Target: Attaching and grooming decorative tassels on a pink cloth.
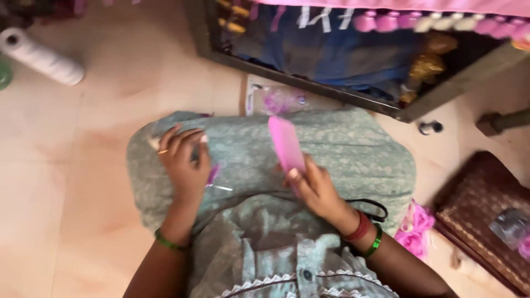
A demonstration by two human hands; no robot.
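Observation:
My right hand (pixel 316 189) holds a flat pink strip (pixel 286 144) that stands up from my fingers over my lap. A green patterned garment (pixel 342 143) covers my lap. On its left side rests my left hand (pixel 185 160), fingers curled around a small clear packet with purple in it (pixel 213 175). A ring is on one left finger. Bangles circle both wrists.
A dark wooden frame (pixel 309 85) with stretched blue fabric and pink beads lies ahead. A white thread cone (pixel 41 55) lies far left on the tiled floor. A clear packet of purple bits (pixel 279 100) sits by the frame. A brown cushion (pixel 486 212) and pink threads (pixel 415 226) lie right.

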